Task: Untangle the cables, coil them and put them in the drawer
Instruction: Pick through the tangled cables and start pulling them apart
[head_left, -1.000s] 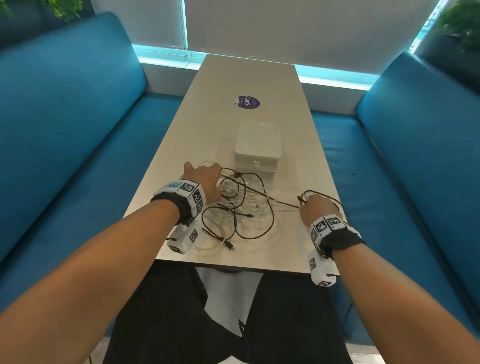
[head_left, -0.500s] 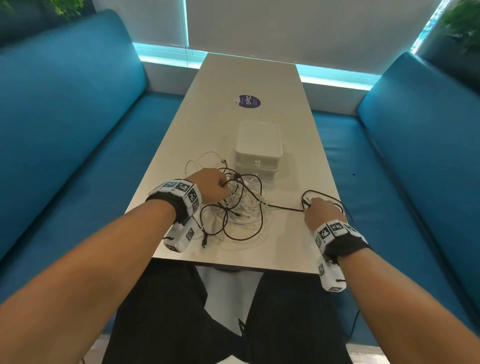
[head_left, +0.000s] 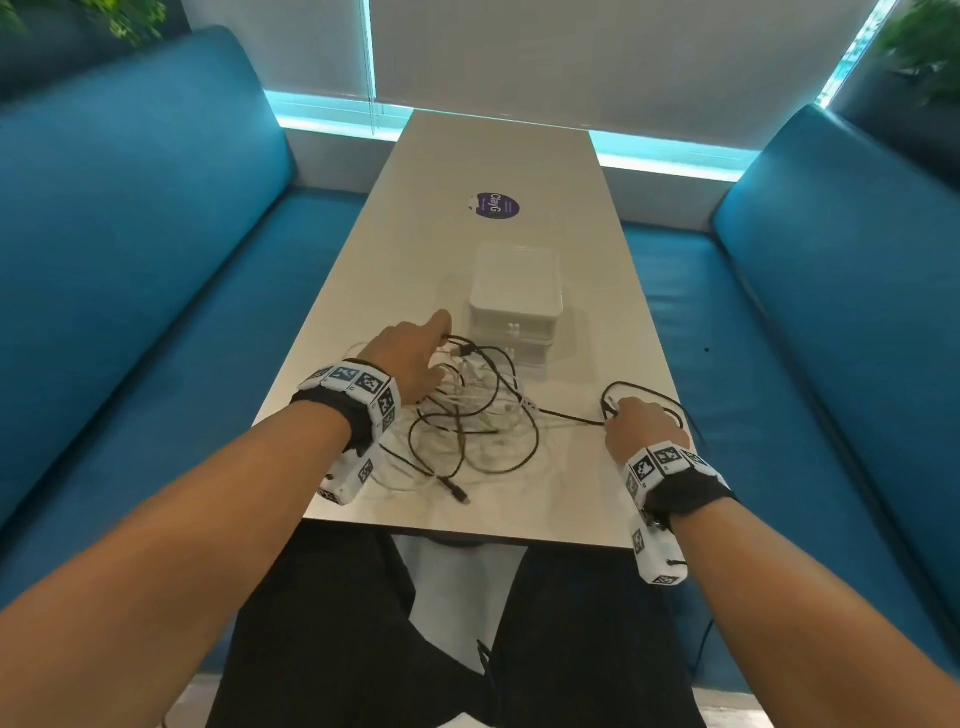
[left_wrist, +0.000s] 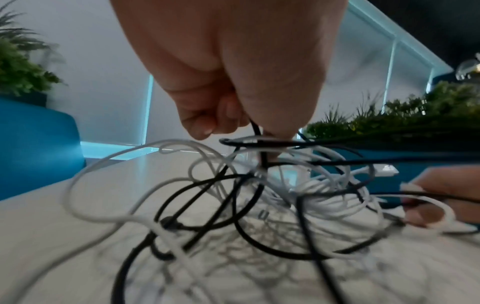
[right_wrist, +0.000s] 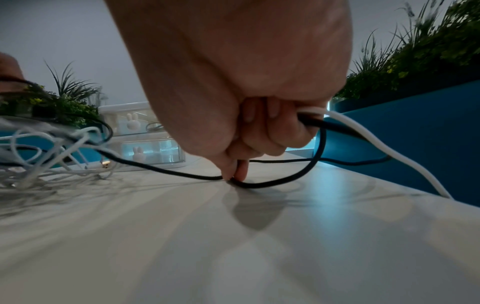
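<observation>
A tangle of black and white cables (head_left: 475, 415) lies on the near part of the table. My left hand (head_left: 415, 358) rests on the tangle's left side and pinches a black cable (left_wrist: 255, 127) between thumb and fingers. A black cable (head_left: 571, 415) runs from the tangle to my right hand (head_left: 641, 423). My right hand (right_wrist: 241, 131) grips loops of that black cable (right_wrist: 322, 125) together with a white cable (right_wrist: 363, 135), its fingertips down on the table. The white drawer box (head_left: 514, 301) stands just beyond the tangle, both of its drawers closed.
The table (head_left: 582, 499) is narrow, with blue benches (head_left: 130, 312) on both sides and its front edge near my lap. A round purple sticker (head_left: 496, 206) lies beyond the box. A black cable plug (head_left: 457, 491) lies near the front edge. Plants (right_wrist: 415, 53) stand behind the benches.
My left hand has moved forward toward the drawer box, pulling the tangle with it. My right hand has stayed near the right table edge with the black cable in it.
</observation>
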